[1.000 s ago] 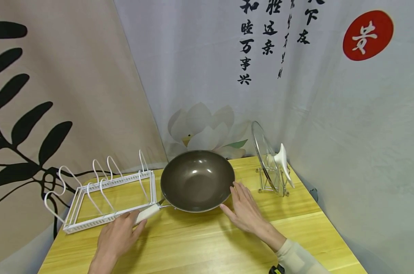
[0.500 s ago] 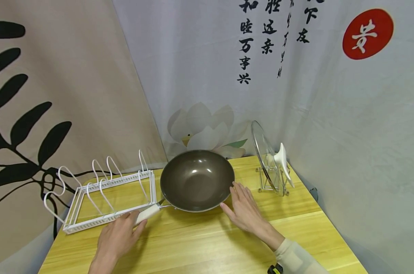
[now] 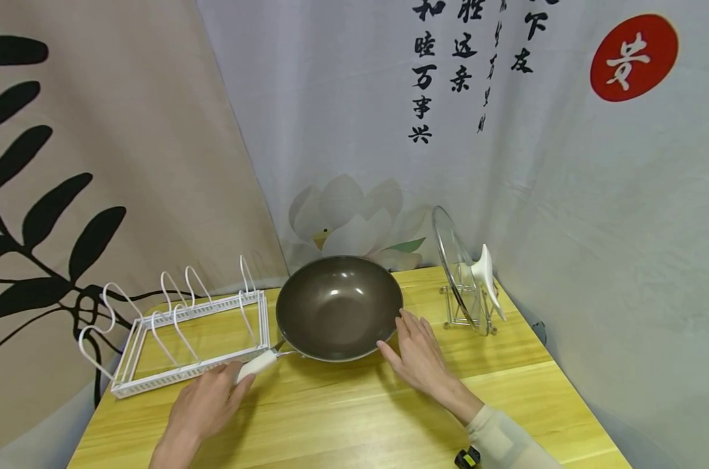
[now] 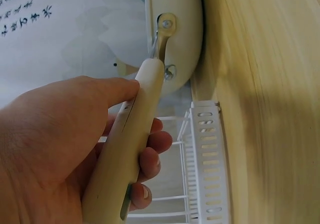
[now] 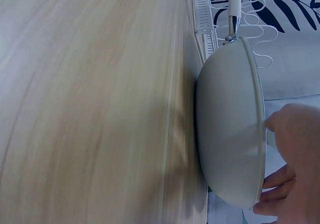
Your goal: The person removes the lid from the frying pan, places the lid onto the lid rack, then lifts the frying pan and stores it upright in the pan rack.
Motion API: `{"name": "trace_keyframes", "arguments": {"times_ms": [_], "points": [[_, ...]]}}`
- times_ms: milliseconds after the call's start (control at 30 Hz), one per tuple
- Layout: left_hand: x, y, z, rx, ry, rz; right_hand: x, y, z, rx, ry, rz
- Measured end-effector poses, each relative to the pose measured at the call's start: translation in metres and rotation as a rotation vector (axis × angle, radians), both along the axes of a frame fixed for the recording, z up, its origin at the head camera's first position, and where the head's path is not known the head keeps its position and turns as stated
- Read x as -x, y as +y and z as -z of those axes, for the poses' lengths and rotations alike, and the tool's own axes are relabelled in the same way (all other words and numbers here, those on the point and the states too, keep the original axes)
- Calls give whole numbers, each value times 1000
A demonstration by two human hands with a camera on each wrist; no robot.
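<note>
A wok (image 3: 338,312), dark brown inside and cream outside, sits on the wooden table with its white handle (image 4: 131,126) pointing toward the front left. My left hand (image 3: 204,404) grips that handle; in the left wrist view the thumb lies along its top and the fingers curl round beneath. At the wok's right rim is my right hand (image 3: 420,358), its fingertips (image 5: 272,206) and thumb touching the edge without closing round it. The wok's pale outer wall (image 5: 227,124) shows in the right wrist view.
A white rack (image 3: 184,371) with several upright loops stands left of the wok, close to the handle. On the right, a small wire stand (image 3: 470,322) holds a glass lid (image 3: 451,273) with a white handle (image 3: 483,273) upright. Curtains hang behind the table.
</note>
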State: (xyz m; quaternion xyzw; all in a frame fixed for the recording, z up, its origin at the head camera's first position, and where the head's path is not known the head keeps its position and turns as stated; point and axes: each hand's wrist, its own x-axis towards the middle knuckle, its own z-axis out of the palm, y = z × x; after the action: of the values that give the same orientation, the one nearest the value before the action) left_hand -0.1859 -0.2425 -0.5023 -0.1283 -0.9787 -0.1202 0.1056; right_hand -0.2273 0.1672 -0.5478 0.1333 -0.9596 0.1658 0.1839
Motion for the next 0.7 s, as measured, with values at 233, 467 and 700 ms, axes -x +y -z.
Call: {"name": "trace_keyframes", "arguments": {"times_ms": [233,467,700], "points": [[4,-1,-3,-37,-47,51,4,1,1,-1,-2,0],[7,-3,-6,-89,-112,124,5,1,0,19,-31,4],[8,-4,-8,-141,-185,149,7,2,-1,19,-68,6]]}}
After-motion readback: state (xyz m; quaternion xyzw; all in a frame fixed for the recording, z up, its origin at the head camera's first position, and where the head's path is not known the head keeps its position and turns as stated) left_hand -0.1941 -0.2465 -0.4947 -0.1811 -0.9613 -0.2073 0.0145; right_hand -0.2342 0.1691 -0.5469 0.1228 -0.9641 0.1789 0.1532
